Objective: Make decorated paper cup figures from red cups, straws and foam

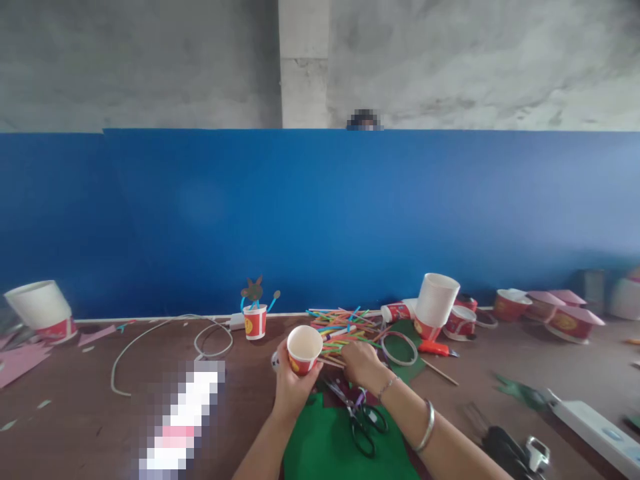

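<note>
Open tabletop (240, 400) lies left of the green sheet (315, 447), while scissors (353, 408) and heaped coloured sticks (345, 322) obstruct the middle.

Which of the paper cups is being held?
The open-topped paper cup in the left hand, its mouth facing the camera. What sets it apart: no hand touches any of the other cups.

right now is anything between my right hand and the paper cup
A few stick ends lie low in the gap between the right hand and the paper cup, and the left hand grips the cup. The scissors lie closer to you, off that line.
</note>
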`<state>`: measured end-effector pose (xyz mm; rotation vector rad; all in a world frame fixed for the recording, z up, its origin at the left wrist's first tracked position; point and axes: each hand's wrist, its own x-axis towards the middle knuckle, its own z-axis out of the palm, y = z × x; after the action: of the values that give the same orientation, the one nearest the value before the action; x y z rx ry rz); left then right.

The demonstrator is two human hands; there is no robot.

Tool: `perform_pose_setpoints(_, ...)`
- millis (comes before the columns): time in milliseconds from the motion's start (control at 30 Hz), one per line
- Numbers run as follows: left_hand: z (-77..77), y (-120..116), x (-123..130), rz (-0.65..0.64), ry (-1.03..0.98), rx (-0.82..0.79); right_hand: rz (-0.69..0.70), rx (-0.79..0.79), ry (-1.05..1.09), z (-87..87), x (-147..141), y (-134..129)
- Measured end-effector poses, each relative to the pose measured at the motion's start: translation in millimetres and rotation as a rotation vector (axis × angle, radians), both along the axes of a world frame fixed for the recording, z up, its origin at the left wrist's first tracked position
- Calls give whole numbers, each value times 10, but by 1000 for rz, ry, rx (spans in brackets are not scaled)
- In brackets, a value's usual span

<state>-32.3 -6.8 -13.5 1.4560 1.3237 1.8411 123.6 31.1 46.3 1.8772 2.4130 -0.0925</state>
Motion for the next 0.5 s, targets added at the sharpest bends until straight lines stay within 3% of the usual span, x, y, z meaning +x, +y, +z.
perform_pose_setpoints(100,3,-2,6,14,-39,-20,1,36,12,91,92,-49)
perform_pose_setpoints(233,17,-1,-31,-108,-47,-107,6,70,40,276,241,-142)
perform_pose_setpoints(367,43,-16,-55,-201,-57,-83,-28,80,57,442,375,-162)
perform_pose_setpoints(500,96,-50,-37,-200,-93,-89,-51,74,110,485,552,-156)
